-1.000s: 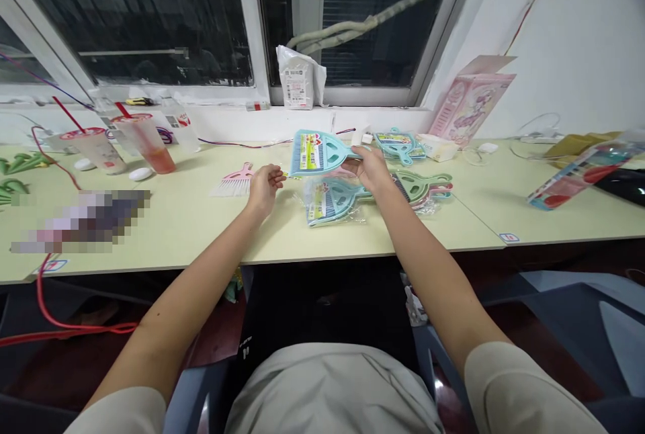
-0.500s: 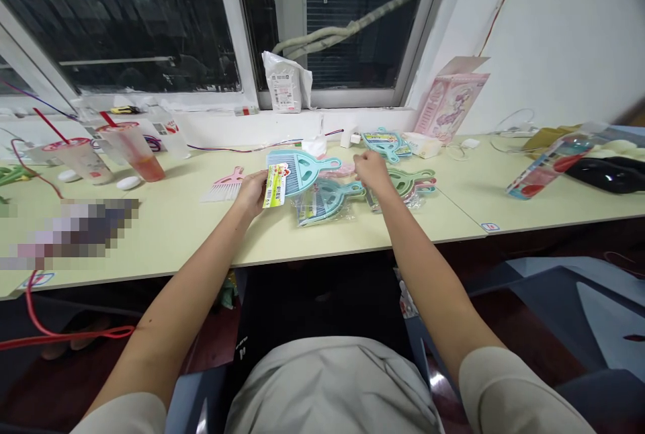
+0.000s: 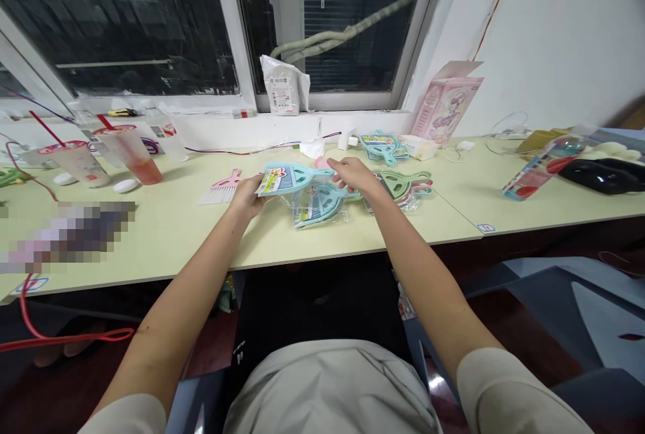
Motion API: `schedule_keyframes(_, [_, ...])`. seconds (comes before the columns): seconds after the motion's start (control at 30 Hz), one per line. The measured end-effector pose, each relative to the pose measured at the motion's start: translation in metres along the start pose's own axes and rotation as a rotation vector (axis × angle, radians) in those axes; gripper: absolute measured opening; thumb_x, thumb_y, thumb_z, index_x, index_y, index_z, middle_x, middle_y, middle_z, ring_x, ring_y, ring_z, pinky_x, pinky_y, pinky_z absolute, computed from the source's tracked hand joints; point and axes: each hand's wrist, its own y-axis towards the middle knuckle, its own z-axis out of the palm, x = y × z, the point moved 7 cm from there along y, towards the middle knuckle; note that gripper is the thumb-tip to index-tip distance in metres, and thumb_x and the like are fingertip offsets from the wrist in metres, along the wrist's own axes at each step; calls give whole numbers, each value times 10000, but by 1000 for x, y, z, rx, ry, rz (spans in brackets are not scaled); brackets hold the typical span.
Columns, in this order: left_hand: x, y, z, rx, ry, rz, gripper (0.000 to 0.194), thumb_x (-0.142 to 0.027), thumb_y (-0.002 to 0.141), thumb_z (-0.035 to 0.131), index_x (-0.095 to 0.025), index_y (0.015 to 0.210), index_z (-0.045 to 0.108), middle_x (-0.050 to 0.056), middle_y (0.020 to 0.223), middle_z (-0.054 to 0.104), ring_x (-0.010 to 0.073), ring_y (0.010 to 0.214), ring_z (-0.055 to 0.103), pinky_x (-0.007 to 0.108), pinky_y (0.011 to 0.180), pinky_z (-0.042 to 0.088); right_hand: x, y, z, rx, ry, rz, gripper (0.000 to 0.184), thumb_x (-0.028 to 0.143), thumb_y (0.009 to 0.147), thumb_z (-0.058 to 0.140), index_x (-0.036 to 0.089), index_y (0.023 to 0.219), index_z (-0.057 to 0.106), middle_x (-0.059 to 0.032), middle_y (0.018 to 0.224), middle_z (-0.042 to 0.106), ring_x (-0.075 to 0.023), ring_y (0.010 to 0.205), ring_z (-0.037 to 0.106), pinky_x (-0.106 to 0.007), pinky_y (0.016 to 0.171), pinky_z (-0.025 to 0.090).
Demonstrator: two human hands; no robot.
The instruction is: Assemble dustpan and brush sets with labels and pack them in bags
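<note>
A light-blue dustpan [image 3: 297, 177], with a small brush set in it and a yellow-green label card [image 3: 272, 180] at its wide end, is held above the table. My left hand [image 3: 246, 196] grips that wide end. At the opposite end, my right hand [image 3: 350, 175] has its thumb and fingers closed about the tip of the handle. Under it, a second blue dustpan set [image 3: 317, 204] lies in clear plastic wrap. Green and pink dustpan sets [image 3: 403, 185] lie right of my right hand. A pink brush [image 3: 225, 187] with white bristles rests left of my left hand.
Another blue dustpan set [image 3: 383, 146] lies farther back, near a pink box [image 3: 448, 105]. Two drink cups with straws, one with a red drink [image 3: 136, 155], stand at the left. A patterned bottle [image 3: 541, 168] leans at the right. The table's front edge [image 3: 353, 250] is close to me.
My right hand has moved left from beside the green set to the held dustpan's handle. The dustpan has tilted flatter, and its label card now lies across the wide end.
</note>
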Motion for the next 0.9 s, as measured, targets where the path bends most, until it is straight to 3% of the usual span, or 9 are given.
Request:
schedule_keyframes(0.1, [0,-2,8,46,3,3,178,-142,868,711,-103,1041,711,83,810,780,158,641,741,235,586,626,12,-1,24,206,359,13,403,583,940,706,187,982,643,-86,828,741,-195,615,699,-256,503,511])
schedule_keyframes(0.17, [-2,-4,12,63,9,20,201,-142,873,705,-107,1070,715,79,795,775,169,655,746,240,586,624,17,0,38,267,591,50,366,504,901,796,204,998,611,-53,773,713,-192,581,701,-260,480,536])
schedule_keyframes(0.33, [-5,-8,15,90,48,27,231,-159,889,713,-128,1117,697,80,806,761,195,705,752,261,598,626,19,6,53,179,1004,117,366,238,867,836,251,938,478,16,755,695,-188,625,738,-317,559,651])
schedule_keyframes(0.5, [-17,-14,9,20,92,100,457,-283,906,751,-298,1340,608,25,886,712,189,746,754,270,612,633,14,6,57,137,1048,153,395,67,822,794,249,932,462,33,723,690,-163,609,729,-312,584,674])
schedule_keyframes(0.57, [-23,-18,13,88,130,122,508,-317,885,747,-339,1372,608,24,912,694,205,784,760,310,646,657,13,5,56,145,1057,159,361,34,837,744,242,954,473,17,731,706,-164,619,738,-312,602,681])
schedule_keyframes(0.73, [-28,-29,29,315,298,127,357,-156,726,759,-172,1083,763,104,1043,736,238,857,733,381,669,689,11,3,54,150,1062,139,361,46,837,751,240,976,481,-3,750,726,-182,648,759,-304,591,678])
schedule_keyframes(0.9, [-24,-29,33,311,375,138,403,-107,684,853,-157,1076,777,118,1030,750,214,764,726,356,626,667,13,0,55,172,1059,116,404,55,802,790,245,991,488,4,765,726,-188,632,758,-310,579,681])
